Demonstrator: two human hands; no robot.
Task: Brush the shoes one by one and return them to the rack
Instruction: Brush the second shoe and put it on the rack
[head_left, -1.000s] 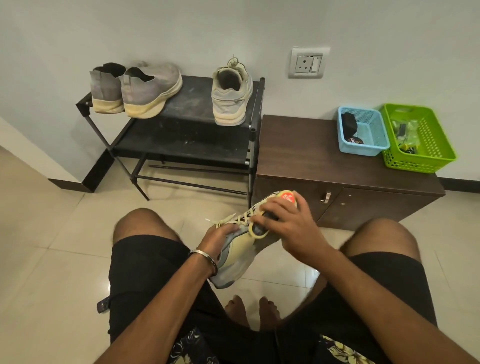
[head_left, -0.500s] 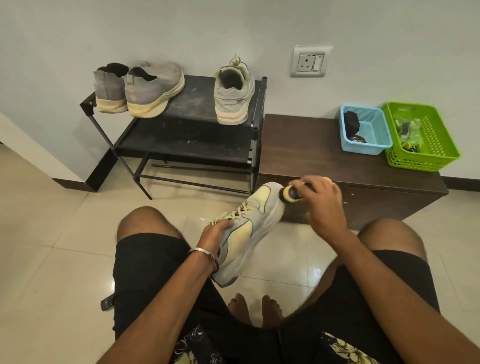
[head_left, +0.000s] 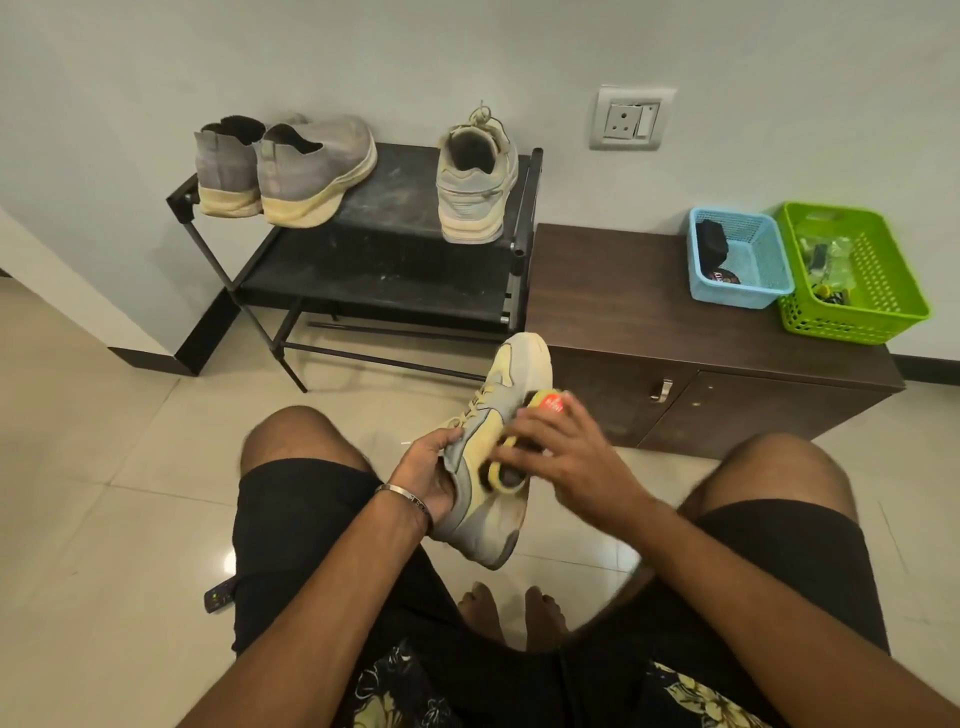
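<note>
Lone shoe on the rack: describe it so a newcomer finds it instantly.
Find the black rack against the wall, left of the brown cabinet. On its top shelf's right end stands one beige laced shoe, heel toward the camera. The grey pair at the left end has no laces.

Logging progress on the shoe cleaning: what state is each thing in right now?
Yellow-grey sneaker: held off the floor, toe up, being brushed.
Shoe brush: pressed on the sneaker's side.
Left hand: grips the sneaker's collar.
Right hand: holds the brush.
Matching sneaker: upright on the rack.
Grey slip-on pair: on the rack's top shelf.
Cabinet doors: closed.
</note>
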